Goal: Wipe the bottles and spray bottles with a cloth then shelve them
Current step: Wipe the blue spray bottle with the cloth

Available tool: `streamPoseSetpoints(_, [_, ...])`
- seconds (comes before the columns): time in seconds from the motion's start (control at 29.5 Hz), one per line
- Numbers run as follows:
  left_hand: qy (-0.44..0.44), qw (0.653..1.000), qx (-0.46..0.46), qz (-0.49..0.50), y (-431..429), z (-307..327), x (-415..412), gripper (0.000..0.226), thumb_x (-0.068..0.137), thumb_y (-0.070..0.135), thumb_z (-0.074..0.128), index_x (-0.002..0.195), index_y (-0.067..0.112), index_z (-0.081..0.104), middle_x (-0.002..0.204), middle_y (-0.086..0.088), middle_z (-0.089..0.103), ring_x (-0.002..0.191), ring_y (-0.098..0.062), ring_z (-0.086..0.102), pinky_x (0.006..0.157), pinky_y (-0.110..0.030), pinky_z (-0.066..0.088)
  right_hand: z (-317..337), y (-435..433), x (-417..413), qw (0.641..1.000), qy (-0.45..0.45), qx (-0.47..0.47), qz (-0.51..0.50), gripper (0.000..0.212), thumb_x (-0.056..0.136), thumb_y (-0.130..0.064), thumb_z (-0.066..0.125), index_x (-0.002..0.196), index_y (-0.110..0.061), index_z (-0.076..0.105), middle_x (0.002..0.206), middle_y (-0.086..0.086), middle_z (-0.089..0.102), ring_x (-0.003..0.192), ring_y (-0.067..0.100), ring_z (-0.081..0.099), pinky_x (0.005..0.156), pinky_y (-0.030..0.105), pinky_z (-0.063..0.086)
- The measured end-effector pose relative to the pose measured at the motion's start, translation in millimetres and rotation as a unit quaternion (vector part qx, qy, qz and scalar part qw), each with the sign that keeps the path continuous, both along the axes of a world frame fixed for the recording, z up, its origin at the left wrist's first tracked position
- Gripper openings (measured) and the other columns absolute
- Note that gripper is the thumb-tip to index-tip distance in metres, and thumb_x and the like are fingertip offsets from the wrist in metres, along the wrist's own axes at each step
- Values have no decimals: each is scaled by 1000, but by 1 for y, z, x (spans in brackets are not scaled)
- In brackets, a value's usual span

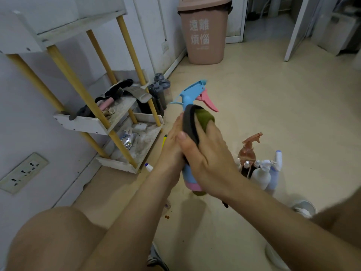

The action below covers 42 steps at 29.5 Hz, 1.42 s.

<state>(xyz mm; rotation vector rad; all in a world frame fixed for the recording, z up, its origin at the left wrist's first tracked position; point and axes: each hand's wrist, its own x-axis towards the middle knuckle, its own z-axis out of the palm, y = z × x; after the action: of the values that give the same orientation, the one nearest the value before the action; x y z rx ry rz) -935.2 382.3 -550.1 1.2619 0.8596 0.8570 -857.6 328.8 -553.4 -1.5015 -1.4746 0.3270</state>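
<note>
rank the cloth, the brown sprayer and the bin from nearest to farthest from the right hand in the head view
1. cloth: held in the right hand, wrapped on the blue sprayer.
2. brown sprayer: on the floor, just to the right.
3. bin: far ahead, by the wall.

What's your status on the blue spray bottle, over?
Left hand grips blue spray bottle. Right hand wraps cloth round its neck. Not shelved yet; more bottles wait on floor. Shelf tiers cluttered.
</note>
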Motion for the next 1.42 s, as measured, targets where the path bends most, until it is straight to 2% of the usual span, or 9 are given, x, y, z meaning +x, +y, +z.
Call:
streamPoseSetpoints(0.14, [70, 986, 70, -136, 6, -7, -8, 47, 104, 22, 43, 150, 31, 37, 146, 12, 49, 133, -2, 46, 115, -35, 35, -4, 15, 20, 988, 140, -35, -49, 55, 96, -60, 30, 139, -27, 33, 115, -6, 58, 105, 15, 59, 91, 42, 47])
streamPoseSetpoints(0.34, [271, 922, 258, -101, -4, -23, 5, 67, 86, 54, 49, 148, 55, 21, 125, 0, 51, 123, -20, 45, 105, -43, 42, -8, 30, 37, 908, 390, -97, -123, 37, 92, -44, 62, 110, -14, 51, 97, 5, 65, 92, 23, 67, 81, 42, 56])
streamPoseSetpoints(0.64, [154, 967, -32, -202, 9, -2, -32, 79, 60, 53, 79, 131, 36, 49, 120, 2, 65, 102, -20, 69, 77, -37, 59, 13, 27, 57, 831, 524, -57, -176, 32, 90, -43, 64, 94, -12, 66, 94, 10, 73, 83, 24, 70, 78, 40, 58])
streamPoseSetpoints(0.75, [193, 962, 104, -161, -1, -4, -28, 68, 66, 50, 83, 127, 47, 52, 112, 16, 64, 102, -12, 66, 80, -34, 59, 10, 26, 58, 818, 536, -94, -184, 37, 92, -47, 59, 101, -11, 65, 102, 13, 72, 93, 29, 70, 86, 45, 58])
streamPoseSetpoints(0.81, [325, 903, 272, -69, -8, -8, -17, 78, 68, 59, 74, 136, 49, 39, 116, 15, 59, 102, -12, 60, 81, -36, 55, 11, 26, 55, 819, 533, -110, -182, 36, 96, -45, 53, 109, -12, 61, 103, 11, 70, 93, 28, 68, 83, 41, 57])
streamPoseSetpoints(0.91, [512, 706, 485, 64, -19, -27, -8, 96, 66, 50, 79, 146, 33, 29, 122, -9, 56, 99, -30, 58, 72, -40, 49, -5, 24, 34, 825, 520, -143, -168, 32, 99, -37, 48, 125, -18, 51, 112, 6, 64, 99, 24, 64, 85, 42, 55])
streamPoseSetpoints(1.02, [550, 645, 527, 65, -16, -45, -10, 96, 64, 33, 85, 147, 25, 38, 124, -21, 54, 102, -40, 56, 73, -47, 51, -21, 14, 11, 825, 512, -200, -135, 33, 95, -40, 48, 125, -27, 47, 117, 3, 63, 102, 27, 64, 85, 47, 56])
streamPoseSetpoints(1.25, [446, 831, 334, -12, -31, -27, -12, 89, 74, 53, 72, 149, 43, 26, 123, 7, 47, 108, -15, 52, 79, -26, 40, -2, 19, 55, 795, 560, -177, -153, 38, 94, -49, 54, 104, -13, 60, 91, 9, 65, 82, 25, 63, 76, 35, 53])
streamPoseSetpoints(1.42, [52, 993, -31, -106, -20, -26, -20, 67, 60, 44, 79, 123, 29, 62, 112, 0, 70, 98, -19, 70, 68, -30, 57, -4, 12, 60, 777, 606, -160, -65, 54, 82, -61, 64, 94, -9, 68, 90, 14, 75, 77, 29, 72, 76, 43, 60])
